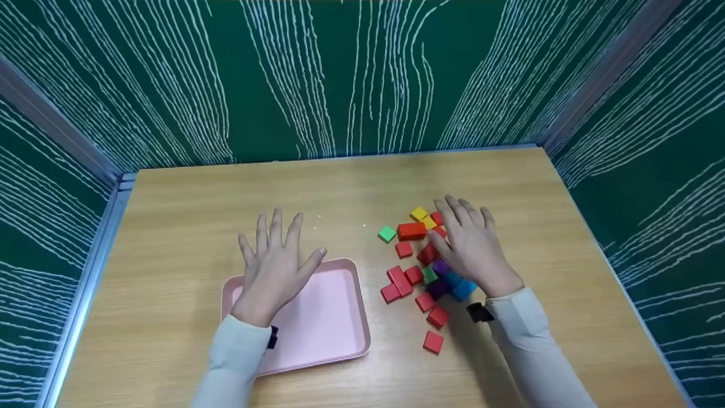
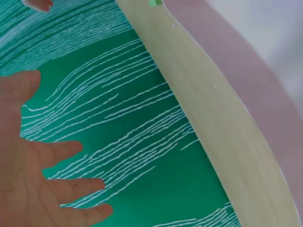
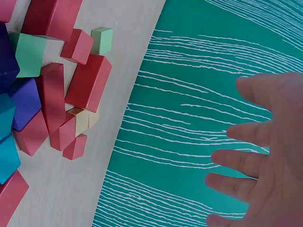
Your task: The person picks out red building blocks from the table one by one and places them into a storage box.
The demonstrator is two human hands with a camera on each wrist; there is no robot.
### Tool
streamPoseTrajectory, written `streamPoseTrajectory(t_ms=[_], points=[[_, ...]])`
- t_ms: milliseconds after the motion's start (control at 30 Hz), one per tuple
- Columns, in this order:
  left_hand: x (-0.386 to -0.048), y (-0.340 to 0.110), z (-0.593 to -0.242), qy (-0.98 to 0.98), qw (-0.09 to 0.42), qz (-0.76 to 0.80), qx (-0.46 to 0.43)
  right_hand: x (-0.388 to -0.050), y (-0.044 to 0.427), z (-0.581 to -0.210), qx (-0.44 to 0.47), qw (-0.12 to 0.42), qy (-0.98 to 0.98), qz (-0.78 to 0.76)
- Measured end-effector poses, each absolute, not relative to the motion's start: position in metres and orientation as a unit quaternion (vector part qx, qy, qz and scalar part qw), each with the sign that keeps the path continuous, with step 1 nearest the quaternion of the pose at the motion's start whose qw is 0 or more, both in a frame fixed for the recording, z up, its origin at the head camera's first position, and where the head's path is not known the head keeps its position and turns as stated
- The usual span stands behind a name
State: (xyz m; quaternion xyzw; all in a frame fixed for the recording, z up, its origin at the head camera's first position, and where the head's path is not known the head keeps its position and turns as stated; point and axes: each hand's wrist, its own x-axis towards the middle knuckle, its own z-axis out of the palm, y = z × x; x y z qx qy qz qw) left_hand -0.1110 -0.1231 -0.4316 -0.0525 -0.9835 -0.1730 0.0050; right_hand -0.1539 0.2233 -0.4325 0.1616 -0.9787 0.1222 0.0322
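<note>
My left hand (image 1: 273,277) hovers over the left part of a pink tray (image 1: 340,340), palm down with fingers spread and holding nothing. In the left wrist view the same hand (image 2: 52,175) appears above the tray's blurred rim (image 2: 236,85). Over the right side of a scattered group of coloured blocks is my right hand (image 1: 470,249), its fingers straight and its grasp empty. Red blocks (image 1: 412,230), a green block (image 1: 387,234), yellow blocks (image 1: 418,213) and blue blocks (image 1: 464,289) lie there. The right wrist view shows the hand (image 3: 274,156) apart from the blocks (image 3: 89,82); some are hidden in the head view.
A wooden table (image 1: 187,209) carries everything. Green walls with white wavy lines (image 1: 340,79) close in its back and sides. A metal edge strip (image 1: 85,289) runs along the left. A single red block (image 1: 433,342) lies nearest the front.
</note>
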Motion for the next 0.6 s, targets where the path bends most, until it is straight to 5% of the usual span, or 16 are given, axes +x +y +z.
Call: streamPoseTrajectory(t_ms=[300,600], points=[[-0.104,-0.147,-0.436,-0.981,0.005,-0.190,-0.029,-0.157,0.225,-0.434,0.161,0.018,-0.978,0.132],[-0.076,-0.228,-0.459,-0.981,0.005,-0.186,0.049,-0.157,0.222,-0.438,0.166,0.034,-0.977,0.128]])
